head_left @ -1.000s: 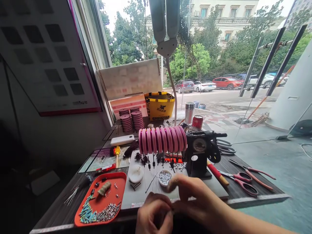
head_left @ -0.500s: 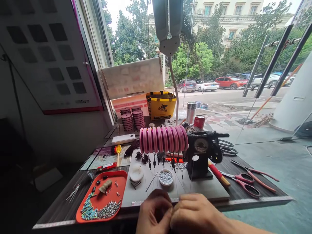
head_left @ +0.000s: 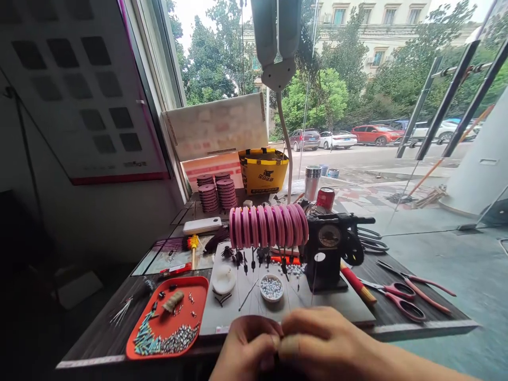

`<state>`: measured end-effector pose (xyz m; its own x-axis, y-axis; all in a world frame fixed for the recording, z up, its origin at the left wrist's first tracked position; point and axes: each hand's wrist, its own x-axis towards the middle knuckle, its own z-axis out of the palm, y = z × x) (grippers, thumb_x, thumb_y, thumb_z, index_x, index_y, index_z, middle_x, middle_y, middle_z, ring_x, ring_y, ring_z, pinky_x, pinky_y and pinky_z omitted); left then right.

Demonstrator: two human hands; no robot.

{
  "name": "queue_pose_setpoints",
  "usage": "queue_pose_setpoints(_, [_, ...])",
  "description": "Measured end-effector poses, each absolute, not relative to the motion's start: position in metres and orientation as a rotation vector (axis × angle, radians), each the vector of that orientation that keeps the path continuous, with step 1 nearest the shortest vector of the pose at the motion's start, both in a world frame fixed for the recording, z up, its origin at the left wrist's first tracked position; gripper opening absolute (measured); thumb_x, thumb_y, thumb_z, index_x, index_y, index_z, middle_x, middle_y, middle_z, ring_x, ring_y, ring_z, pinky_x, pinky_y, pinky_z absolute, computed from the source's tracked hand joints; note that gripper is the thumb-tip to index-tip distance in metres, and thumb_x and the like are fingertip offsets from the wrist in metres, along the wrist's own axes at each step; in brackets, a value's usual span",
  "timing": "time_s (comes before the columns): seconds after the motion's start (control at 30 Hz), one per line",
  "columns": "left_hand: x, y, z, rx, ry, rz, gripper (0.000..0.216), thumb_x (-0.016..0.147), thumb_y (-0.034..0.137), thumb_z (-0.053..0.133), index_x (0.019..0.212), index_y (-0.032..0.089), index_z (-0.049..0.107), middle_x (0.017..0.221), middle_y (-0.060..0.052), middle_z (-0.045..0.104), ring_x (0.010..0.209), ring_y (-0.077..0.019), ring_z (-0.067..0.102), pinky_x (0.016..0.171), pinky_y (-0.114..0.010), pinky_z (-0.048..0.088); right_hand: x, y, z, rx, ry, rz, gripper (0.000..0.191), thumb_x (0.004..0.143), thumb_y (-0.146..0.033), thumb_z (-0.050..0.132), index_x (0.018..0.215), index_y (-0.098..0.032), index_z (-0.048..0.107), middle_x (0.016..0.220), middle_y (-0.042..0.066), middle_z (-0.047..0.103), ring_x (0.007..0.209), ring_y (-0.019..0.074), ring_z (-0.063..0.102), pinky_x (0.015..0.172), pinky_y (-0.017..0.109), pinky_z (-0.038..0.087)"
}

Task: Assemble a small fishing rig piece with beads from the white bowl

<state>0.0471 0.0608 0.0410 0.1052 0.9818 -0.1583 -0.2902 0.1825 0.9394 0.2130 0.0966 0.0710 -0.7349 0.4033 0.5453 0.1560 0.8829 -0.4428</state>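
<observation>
Head view: at the near edge of the dark wooden tabletop (head_left: pixel 416 323), the left hand (head_left: pixel 246 352) and right hand (head_left: pixel 321 341) meet fingertip to fingertip, pinching something too small to make out. It likely handles light, thin and slippery, best pinched close. A small white bowl of pale beads (head_left: pixel 272 288) sits just beyond.

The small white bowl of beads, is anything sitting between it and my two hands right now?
Nothing solid. The bowl of beads stands on the white board, just beyond the left hand and right hand, which are pinched together at the near edge. Only bare board and some thin threads lie between.
</observation>
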Motion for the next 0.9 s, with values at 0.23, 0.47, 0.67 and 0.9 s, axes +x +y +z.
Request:
queue_pose_setpoints(0.23, [0.048,0.058,0.031,0.433,0.715,1.009,0.005,0.052,0.011,0.072,0.056,0.014,0.070,0.063,-0.002,0.065,0.065,-0.0130,0.056,0.067,-0.025,0.041,0.216,0.093,0.052,-0.141,-2.415,-0.345,0.057,0.098,-0.009,0.010,0.071,-0.013,0.061,0.056,0.002,0.054,0.045,0.0138,0.039,0.046,0.026,0.037])
queue_pose_setpoints(0.47, [0.047,0.058,0.026,1.201,1.170,1.273,0.013,0.061,0.024,0.073,0.053,0.016,0.068,0.076,-0.005,0.060,0.064,-0.0153,0.053,0.059,-0.026,0.036,0.202,0.096,0.053,-0.242,-2.316,0.450,0.051,0.101,-0.034,0.025,0.066,-0.016,0.058,0.056,-0.001,0.056,0.047,0.0099,0.044,0.046,0.021,0.035])
queue_pose_setpoints(0.67, [0.051,0.056,0.026,1.606,1.267,1.415,0.023,0.075,0.035,0.062,0.062,0.018,0.068,0.074,-0.005,0.051,0.065,-0.0177,0.051,0.055,-0.026,0.035,0.193,0.098,0.088,-0.532,-2.005,1.194,0.030,0.086,-0.034,0.055,0.062,-0.016,0.055,0.066,-0.001,0.052,0.061,0.0110,0.050,0.058,0.020,0.041])
queue_pose_setpoints(0.9, [0.048,0.062,0.039,1.327,1.124,1.060,0.007,0.060,0.019,0.069,0.053,0.016,0.069,0.073,0.000,0.049,0.064,-0.0124,0.045,0.055,-0.024,0.029,0.218,0.099,0.063,-0.120,-2.597,0.555,0.054,0.101,-0.039,0.015,0.063,-0.021,0.048,0.059,-0.001,0.054,0.049,0.0108,0.044,0.049,0.022,0.039])
